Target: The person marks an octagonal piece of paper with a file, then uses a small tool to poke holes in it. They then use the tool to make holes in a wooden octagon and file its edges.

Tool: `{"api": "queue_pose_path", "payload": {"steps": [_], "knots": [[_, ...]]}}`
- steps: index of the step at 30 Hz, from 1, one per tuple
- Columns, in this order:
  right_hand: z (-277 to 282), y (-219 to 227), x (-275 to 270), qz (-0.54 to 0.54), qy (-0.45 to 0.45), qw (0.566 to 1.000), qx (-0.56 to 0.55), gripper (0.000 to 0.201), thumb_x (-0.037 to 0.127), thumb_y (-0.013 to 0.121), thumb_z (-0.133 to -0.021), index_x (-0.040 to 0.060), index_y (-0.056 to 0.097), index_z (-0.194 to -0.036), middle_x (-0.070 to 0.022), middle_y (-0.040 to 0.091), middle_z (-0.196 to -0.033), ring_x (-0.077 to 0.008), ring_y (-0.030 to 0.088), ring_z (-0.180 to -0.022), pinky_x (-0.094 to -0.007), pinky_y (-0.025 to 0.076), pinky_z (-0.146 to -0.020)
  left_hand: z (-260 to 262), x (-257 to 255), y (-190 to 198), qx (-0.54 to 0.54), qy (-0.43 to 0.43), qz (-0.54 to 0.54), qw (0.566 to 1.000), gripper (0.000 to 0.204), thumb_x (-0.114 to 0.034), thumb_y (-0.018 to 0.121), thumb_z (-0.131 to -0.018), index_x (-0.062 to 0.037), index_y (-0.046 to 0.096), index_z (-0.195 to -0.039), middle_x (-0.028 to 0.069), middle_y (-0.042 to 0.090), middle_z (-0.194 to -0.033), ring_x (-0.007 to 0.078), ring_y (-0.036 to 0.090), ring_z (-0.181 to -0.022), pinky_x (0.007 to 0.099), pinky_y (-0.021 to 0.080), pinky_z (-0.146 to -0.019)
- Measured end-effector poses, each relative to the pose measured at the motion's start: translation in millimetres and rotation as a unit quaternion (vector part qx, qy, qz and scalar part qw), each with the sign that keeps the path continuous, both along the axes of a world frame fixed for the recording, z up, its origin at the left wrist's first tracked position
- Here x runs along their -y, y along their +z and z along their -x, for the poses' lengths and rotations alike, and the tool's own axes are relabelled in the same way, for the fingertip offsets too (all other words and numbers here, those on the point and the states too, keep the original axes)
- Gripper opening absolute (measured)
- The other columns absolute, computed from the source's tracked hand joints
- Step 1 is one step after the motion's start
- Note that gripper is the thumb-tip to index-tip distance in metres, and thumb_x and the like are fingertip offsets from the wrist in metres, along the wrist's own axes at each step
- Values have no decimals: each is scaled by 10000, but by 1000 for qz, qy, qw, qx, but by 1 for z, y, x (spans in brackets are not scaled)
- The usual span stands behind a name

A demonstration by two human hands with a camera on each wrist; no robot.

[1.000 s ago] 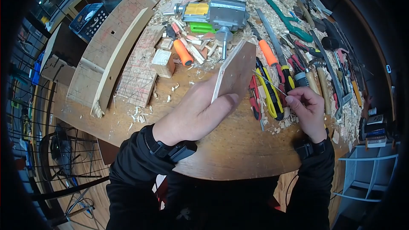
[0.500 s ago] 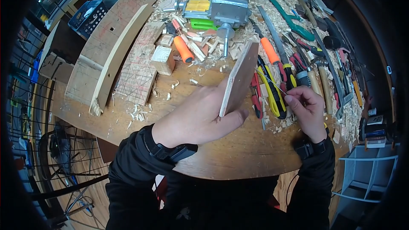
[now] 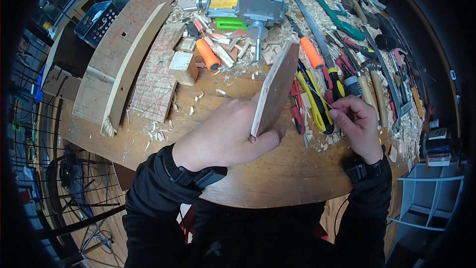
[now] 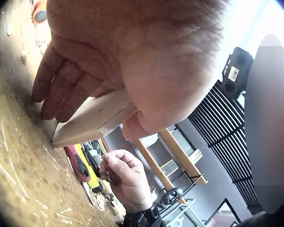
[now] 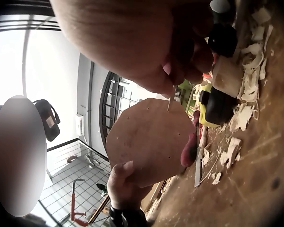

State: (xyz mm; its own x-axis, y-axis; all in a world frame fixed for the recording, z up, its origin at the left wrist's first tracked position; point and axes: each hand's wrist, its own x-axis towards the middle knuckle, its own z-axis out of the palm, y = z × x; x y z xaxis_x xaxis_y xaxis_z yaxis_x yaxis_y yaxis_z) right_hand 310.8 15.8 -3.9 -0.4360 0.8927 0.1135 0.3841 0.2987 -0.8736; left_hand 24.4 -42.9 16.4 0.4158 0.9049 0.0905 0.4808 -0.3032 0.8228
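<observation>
A flat wooden board (image 3: 279,87) with straight-cut, many-sided edges stands on edge above the bench, gripped by my left hand (image 3: 223,133) with the thumb on its near face. Its broad face shows in the right wrist view, where small dark spots mark the board (image 5: 149,137). To the right, my right hand (image 3: 358,128) pinches a thin light stick (image 5: 170,103) between thumb and forefinger, its tip overlapping the board's edge in that view. Beside the right hand lies a yellow-and-black utility knife (image 3: 316,103). A red-handled tool (image 3: 297,111) rests left of the knife.
A metal vise (image 3: 260,2) stands at the back amid wood shavings. At left lie a scored plank (image 3: 156,77), a long wooden strip (image 3: 130,72) and a wooden block (image 3: 184,68). An orange-handled tool (image 3: 207,54) sits near the scraps; several tools fill the right side.
My left hand has turned the board, so it shows more edge-on in the head view than a second ago. The right hand keeps its pinch in nearly the same place.
</observation>
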Motion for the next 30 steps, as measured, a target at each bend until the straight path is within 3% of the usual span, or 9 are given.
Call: {"api": "queue_pose_path", "payload": {"steps": [15, 30], "knots": [[-1, 0, 0, 7, 4, 1000, 7, 110, 46, 694, -897, -13, 635, -969, 2, 609, -810, -49, 544, -719, -201, 438, -652, -1, 0, -1, -1, 3, -22, 1000, 296, -211, 694, -839, 48, 590, -937, 188, 613, -774, 332, 626, -695, 382, 488, -629], [0, -1, 0, 10, 3, 1000, 3, 109, 35, 695, -891, -15, 637, -968, -3, 613, -802, -52, 549, -707, -205, 436, -639, 0, 0, -1, -38, 7, 10, 999, 402, -198, 765, -762, 53, 582, -1017, 207, 642, -826, 359, 665, -766, 382, 517, -669]]}}
